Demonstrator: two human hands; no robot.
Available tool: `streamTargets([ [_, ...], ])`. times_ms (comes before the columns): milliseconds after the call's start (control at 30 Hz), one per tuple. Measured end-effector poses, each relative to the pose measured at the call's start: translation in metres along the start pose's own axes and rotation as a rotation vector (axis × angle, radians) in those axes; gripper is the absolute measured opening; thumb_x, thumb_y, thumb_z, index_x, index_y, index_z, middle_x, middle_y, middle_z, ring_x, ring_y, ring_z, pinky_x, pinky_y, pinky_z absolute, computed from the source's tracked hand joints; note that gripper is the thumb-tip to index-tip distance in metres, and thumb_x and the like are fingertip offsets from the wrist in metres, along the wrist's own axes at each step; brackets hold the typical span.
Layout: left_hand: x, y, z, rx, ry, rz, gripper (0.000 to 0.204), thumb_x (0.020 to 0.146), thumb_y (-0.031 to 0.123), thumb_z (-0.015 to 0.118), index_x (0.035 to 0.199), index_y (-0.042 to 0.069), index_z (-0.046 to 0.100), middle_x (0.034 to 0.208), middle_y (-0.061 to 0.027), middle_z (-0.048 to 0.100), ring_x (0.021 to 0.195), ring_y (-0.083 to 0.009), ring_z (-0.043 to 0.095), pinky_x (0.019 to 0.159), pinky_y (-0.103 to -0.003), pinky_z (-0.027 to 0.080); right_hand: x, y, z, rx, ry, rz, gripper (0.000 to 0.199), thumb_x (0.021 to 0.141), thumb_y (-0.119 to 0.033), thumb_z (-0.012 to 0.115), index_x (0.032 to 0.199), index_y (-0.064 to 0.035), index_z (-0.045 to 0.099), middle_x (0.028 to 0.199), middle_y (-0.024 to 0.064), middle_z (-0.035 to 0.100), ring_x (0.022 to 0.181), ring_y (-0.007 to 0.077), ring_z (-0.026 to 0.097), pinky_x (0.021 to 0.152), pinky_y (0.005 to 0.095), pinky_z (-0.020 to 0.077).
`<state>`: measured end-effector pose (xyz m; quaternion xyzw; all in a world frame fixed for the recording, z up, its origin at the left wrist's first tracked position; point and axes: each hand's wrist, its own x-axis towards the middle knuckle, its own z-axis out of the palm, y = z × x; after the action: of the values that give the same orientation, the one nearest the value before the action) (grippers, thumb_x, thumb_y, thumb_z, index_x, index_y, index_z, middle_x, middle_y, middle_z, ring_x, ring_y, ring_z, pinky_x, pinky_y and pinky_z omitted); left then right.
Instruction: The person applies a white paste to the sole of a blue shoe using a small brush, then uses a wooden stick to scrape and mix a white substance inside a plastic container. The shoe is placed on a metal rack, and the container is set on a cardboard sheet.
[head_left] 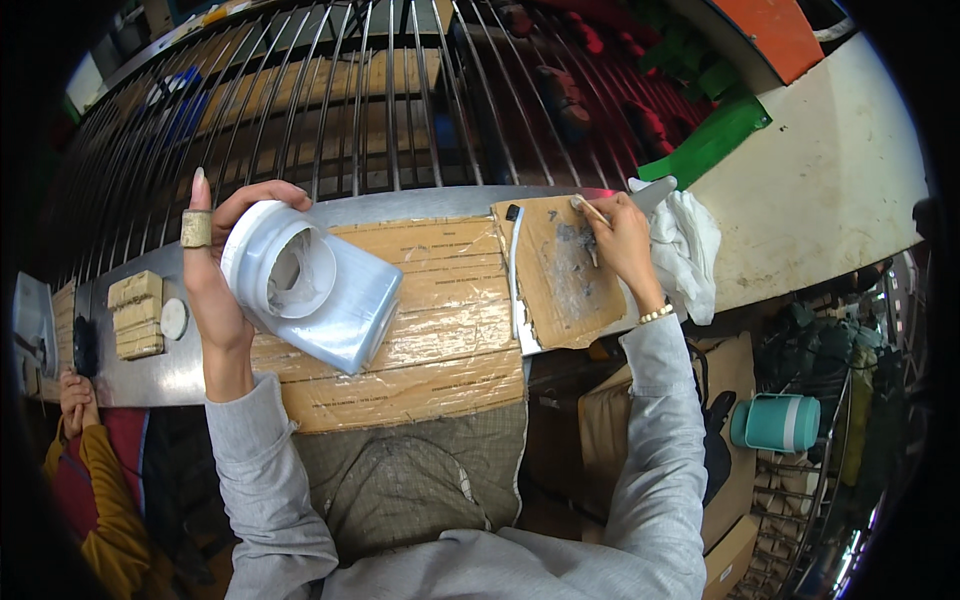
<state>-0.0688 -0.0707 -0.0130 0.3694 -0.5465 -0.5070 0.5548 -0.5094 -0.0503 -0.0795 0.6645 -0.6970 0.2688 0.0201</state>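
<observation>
My left hand [225, 260], with tape wrapped round one finger, grips a translucent plastic jar [355, 300] by its wide white neck. The jar is tilted, its open mouth facing me, and something whitish shows inside. Below it lies a large taped cardboard sheet [440, 350]. My right hand [625, 240] pinches a thin pale stick [594, 211] with a whitish blob at its end. That tip is over the far edge of a smaller cardboard piece [560, 310], smeared grey and white. A white brush-like tool with a black end [513, 250] lies along this piece's left edge.
White cloth [685, 250] lies right of my right hand. A beige block stack [137, 310] and a round white disc [174, 319] sit on the metal table at left. Metal bars [400, 110] stand behind. Another person's hands [77, 400] are at far left; a teal jug [775, 423] is at right.
</observation>
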Motion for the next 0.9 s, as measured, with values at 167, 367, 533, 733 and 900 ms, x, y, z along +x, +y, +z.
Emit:
streamTargets([
  [167, 0.000, 0.000, 0.000, -0.005, 0.000, -0.001, 0.080, 0.106, 0.057, 0.016, 0.101, 0.001, 0.074, 0.098, -0.0128, 0.073, 0.094, -0.0213, 0.068, 0.089, -0.032, 0.052, -0.010, -0.016, 0.006, -0.216, -0.107, -0.011, 0.019, 0.089, -0.019, 0.070, 0.102, -0.0074, 0.078, 0.101, 0.0140, 0.060, 0.084, 0.0342, 0.067, 0.071, 0.0460, 0.0538],
  [367, 0.001, 0.000, -0.001, -0.011, -0.013, -0.004, 0.080, 0.106, 0.057, 0.017, 0.103, 0.000, 0.074, 0.099, -0.0135, 0.074, 0.095, -0.0211, 0.069, 0.090, -0.031, 0.053, -0.020, -0.030, -0.005, -0.299, -0.158, -0.064, 0.018, 0.085, -0.020, 0.075, 0.096, -0.0062, 0.079, 0.102, 0.0129, 0.059, 0.080, 0.0332, 0.068, 0.070, 0.0458, 0.0543],
  [533, -0.001, -0.001, 0.000, -0.008, 0.020, -0.012, 0.080, 0.106, 0.057, 0.018, 0.103, 0.001, 0.074, 0.099, -0.0139, 0.074, 0.094, -0.0203, 0.070, 0.088, -0.030, 0.054, -0.025, -0.022, -0.021, -0.206, -0.068, 0.054, 0.015, 0.080, -0.018, 0.078, 0.091, -0.0075, 0.081, 0.101, 0.0103, 0.061, 0.082, 0.0303, 0.067, 0.069, 0.0439, 0.0525],
  [733, 0.000, -0.001, 0.000, -0.014, 0.001, -0.016, 0.081, 0.105, 0.058, 0.019, 0.104, 0.000, 0.075, 0.099, -0.0141, 0.075, 0.094, -0.0195, 0.070, 0.087, -0.030, 0.055, -0.031, -0.029, -0.037, -0.196, 0.170, -0.002, 0.017, 0.079, -0.011, 0.078, 0.096, -0.0107, 0.080, 0.101, 0.0075, 0.059, 0.077, 0.0281, 0.065, 0.065, 0.0403, 0.0510],
  [900, -0.001, 0.000, 0.001, 0.011, 0.018, -0.016, 0.081, 0.105, 0.059, 0.019, 0.104, 0.000, 0.075, 0.099, -0.0143, 0.075, 0.095, -0.0199, 0.070, 0.086, -0.030, 0.055, -0.030, -0.025, -0.040, -0.232, 0.169, -0.072, 0.025, 0.078, -0.008, 0.077, 0.103, -0.0105, 0.078, 0.103, 0.0082, 0.057, 0.075, 0.0292, 0.066, 0.063, 0.0389, 0.0507],
])
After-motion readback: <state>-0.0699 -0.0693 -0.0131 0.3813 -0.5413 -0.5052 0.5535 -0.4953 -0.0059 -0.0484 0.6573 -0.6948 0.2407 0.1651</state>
